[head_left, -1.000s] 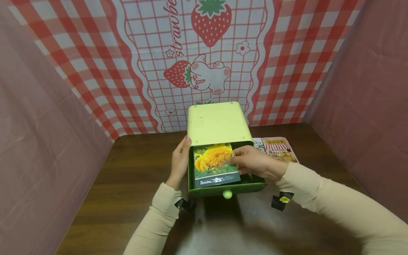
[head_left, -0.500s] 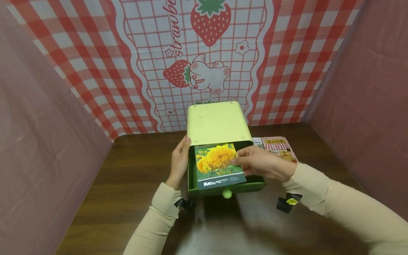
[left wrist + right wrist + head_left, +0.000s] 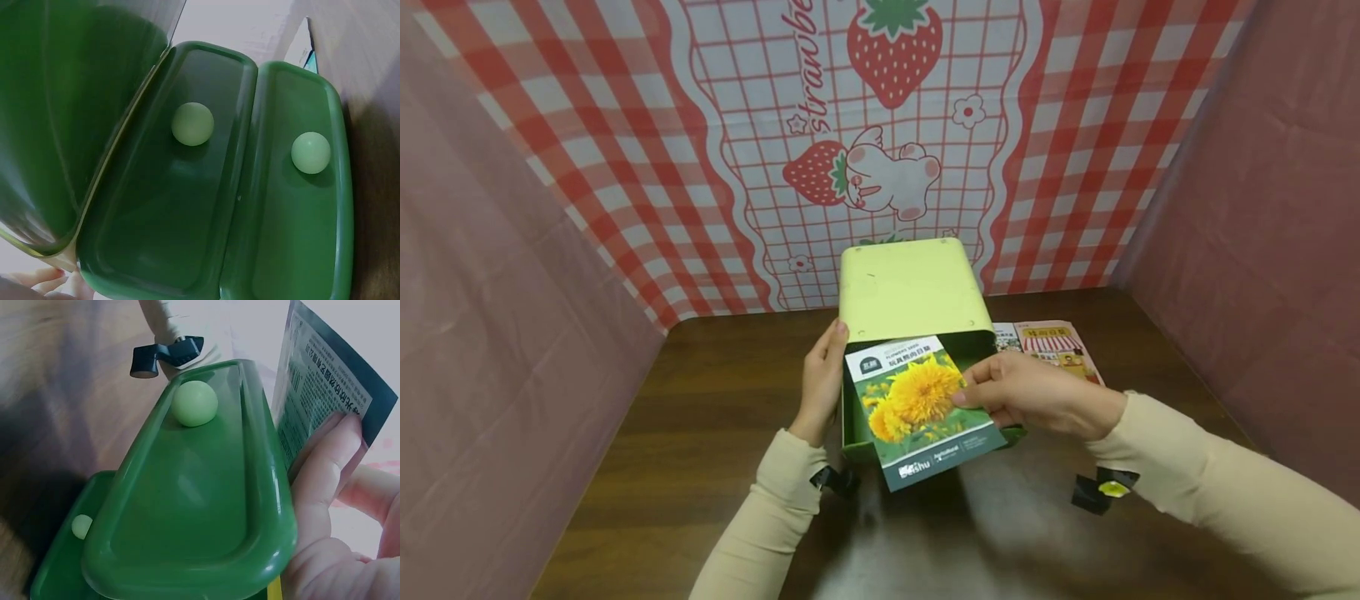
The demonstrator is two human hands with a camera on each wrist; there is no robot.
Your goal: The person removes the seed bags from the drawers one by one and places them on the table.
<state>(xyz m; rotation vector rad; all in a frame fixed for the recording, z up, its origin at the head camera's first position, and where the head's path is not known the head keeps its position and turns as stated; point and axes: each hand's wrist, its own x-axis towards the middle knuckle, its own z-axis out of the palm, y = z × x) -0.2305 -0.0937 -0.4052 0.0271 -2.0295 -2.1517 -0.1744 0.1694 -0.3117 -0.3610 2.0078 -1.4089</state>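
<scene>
Right grip (image 3: 1033,393) pinches the packet (image 3: 925,408), long axis slanting, top pointing away and leftward; left grip (image 3: 822,383), uncurled, touches the box (image 3: 913,287).

A dark brown tabletop (image 3: 722,392) with wood grain carries everything, its rear corners rounded and a pale sheen spread across its front part. Near the back edge stands an upright light yellow-green drawer box (image 3: 917,287), its upper green drawer (image 3: 859,446) pulled out above the wood and a dark shadow beneath. Beside the box, toward the right, lies a pink printed sheet or packet (image 3: 1051,337) showing a striped awning; next to it is a partly hidden white printed piece (image 3: 1007,335).
</scene>
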